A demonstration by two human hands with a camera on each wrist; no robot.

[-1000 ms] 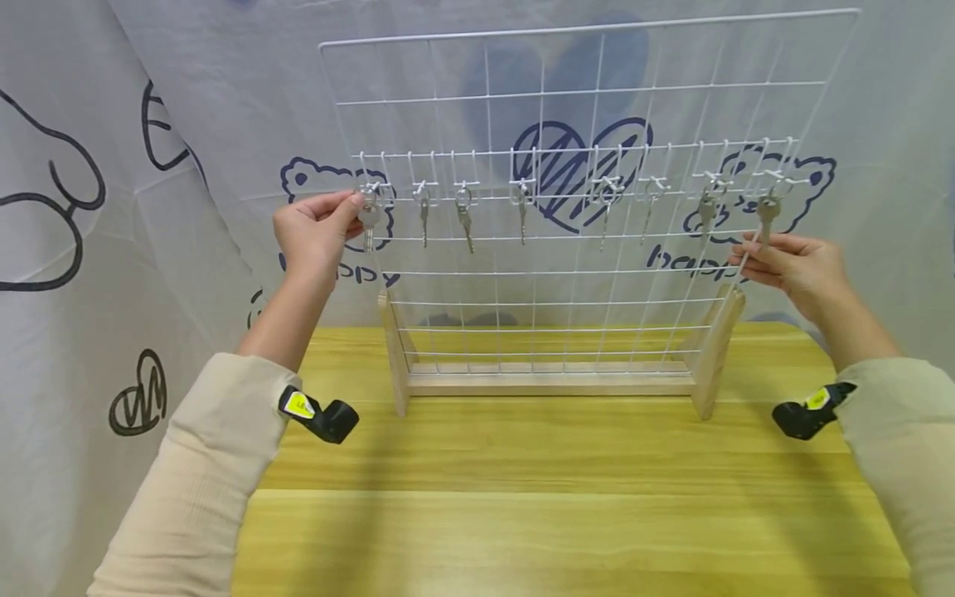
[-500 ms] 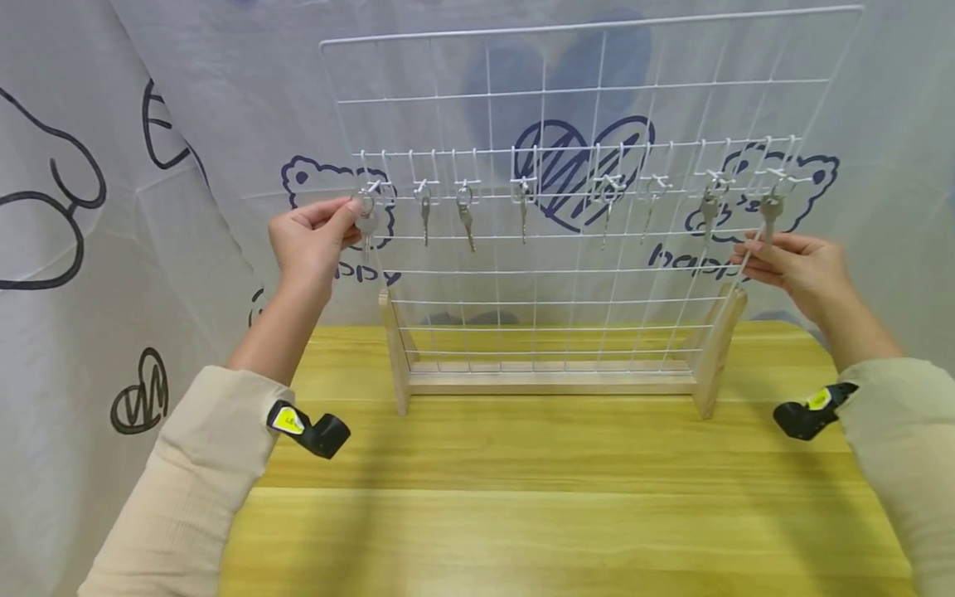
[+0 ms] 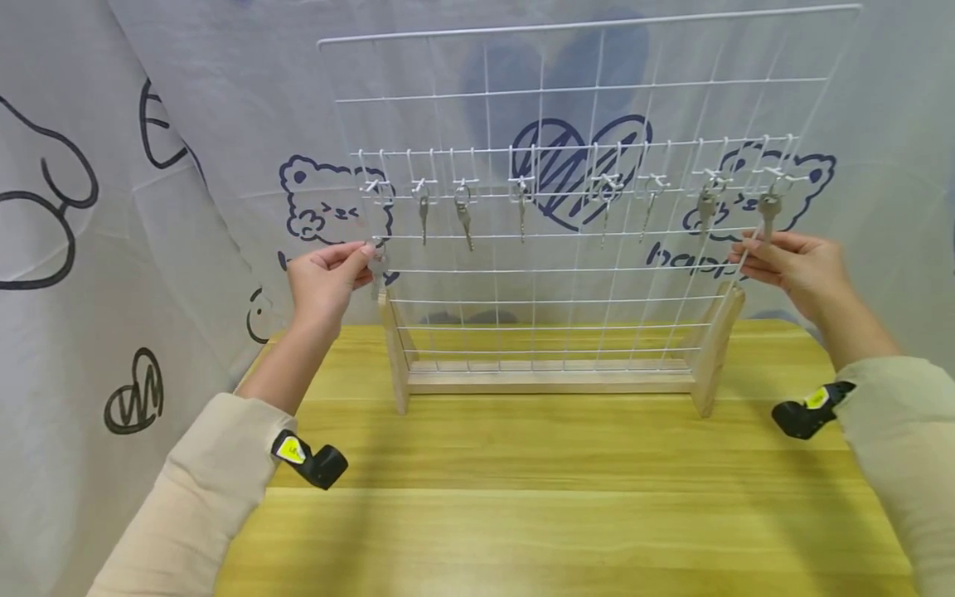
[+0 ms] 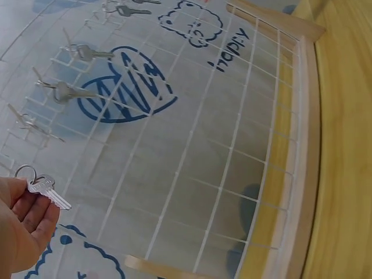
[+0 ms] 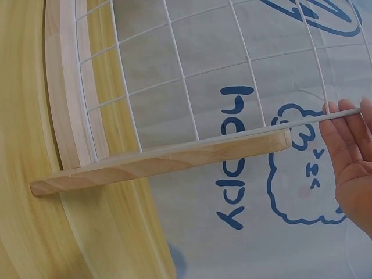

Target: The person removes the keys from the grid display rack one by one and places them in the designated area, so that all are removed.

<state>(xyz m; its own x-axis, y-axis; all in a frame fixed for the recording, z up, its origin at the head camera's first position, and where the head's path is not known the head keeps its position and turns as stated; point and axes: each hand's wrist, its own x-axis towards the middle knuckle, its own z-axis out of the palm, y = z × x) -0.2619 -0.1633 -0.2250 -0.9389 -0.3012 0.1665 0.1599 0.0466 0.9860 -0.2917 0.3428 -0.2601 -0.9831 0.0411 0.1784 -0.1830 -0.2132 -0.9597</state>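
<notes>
My left hand pinches a ring with silver keys between thumb and fingers, just left of the white wire grid. The keys hang below the leftmost hook, apart from it. My right hand holds the grid's right edge wire, with fingers behind it and thumb in front, as the right wrist view also shows. Near that hand, a key hangs from the rightmost hook. Other keys, such as one silver key, hang on hooks along the same row.
Two wooden feet, one being the right foot, and a wooden crossbar support the grid on the wood-grain table. A white curtain with blue drawings hangs behind and at the left.
My left hand has drawn the keys off the leftmost hook and moved down with them, leaving that hook bare. My right hand stays at the grid's edge.
</notes>
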